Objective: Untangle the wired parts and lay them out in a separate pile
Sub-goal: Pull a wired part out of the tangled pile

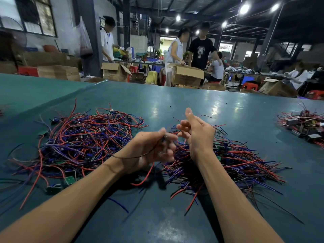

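A tangled heap of red, blue and black wires with small green boards lies on the left of the green table. A second pile, its wires more aligned, lies on the right. Between the two, above the table, my left hand pinches a small wired part whose thin dark wire loops back over my wrist. My right hand hovers just right of it, fingers loosely spread and relaxed, holding nothing that I can see.
The green table stretches far ahead. A third pile of wires with dark blocks sits at the right edge. Beyond the table stand cardboard boxes, red stools and several people at other benches.
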The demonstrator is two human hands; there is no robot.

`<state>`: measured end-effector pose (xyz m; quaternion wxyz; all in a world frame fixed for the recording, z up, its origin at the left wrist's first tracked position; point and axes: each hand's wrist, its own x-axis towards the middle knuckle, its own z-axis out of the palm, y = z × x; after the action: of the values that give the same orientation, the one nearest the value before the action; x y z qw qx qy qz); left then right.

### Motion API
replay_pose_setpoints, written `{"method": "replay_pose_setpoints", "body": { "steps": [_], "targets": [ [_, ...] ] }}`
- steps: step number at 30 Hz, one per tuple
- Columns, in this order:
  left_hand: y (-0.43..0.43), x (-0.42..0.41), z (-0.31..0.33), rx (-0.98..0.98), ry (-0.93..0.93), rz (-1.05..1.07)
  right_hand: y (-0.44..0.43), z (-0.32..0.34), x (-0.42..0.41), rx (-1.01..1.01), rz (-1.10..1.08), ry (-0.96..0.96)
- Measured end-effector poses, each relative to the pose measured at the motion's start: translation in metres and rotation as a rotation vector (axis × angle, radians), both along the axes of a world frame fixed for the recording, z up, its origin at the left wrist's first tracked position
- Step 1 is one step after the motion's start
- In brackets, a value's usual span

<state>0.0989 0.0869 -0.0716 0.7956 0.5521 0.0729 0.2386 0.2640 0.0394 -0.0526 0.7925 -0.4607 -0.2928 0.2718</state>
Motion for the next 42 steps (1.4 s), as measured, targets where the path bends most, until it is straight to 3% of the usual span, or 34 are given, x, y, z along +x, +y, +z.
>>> {"method": "replay_pose_setpoints", "body": {
  "steps": [4, 7, 14, 23, 27, 33, 42],
  "targets": [
    [0.013, 0.000, 0.004, -0.061, -0.091, 0.315, -0.001, 0.003, -0.014, -0.062, 0.142, -0.116],
    [0.016, -0.001, 0.002, -0.025, -0.116, 0.411, -0.004, 0.001, -0.030, -0.109, 0.277, -0.293],
    [0.013, -0.001, 0.007, -0.031, -0.109, 0.386, -0.007, -0.001, -0.036, -0.152, 0.619, -0.315],
    [0.023, -0.003, 0.001, -0.038, 0.012, 0.444, -0.003, -0.010, -0.049, -0.228, 0.565, -0.496],
    [0.029, 0.002, -0.003, -0.198, -0.080, 0.497, -0.006, -0.009, -0.048, -0.275, 0.617, -0.596],
    [0.038, 0.002, -0.007, -0.187, -0.086, 0.593, -0.019, -0.001, -0.051, -0.305, 0.767, -0.744],
    [0.044, -0.007, -0.005, -0.207, -0.042, 0.571, -0.027, 0.008, -0.051, -0.344, 0.953, -0.783]
  ]
}}
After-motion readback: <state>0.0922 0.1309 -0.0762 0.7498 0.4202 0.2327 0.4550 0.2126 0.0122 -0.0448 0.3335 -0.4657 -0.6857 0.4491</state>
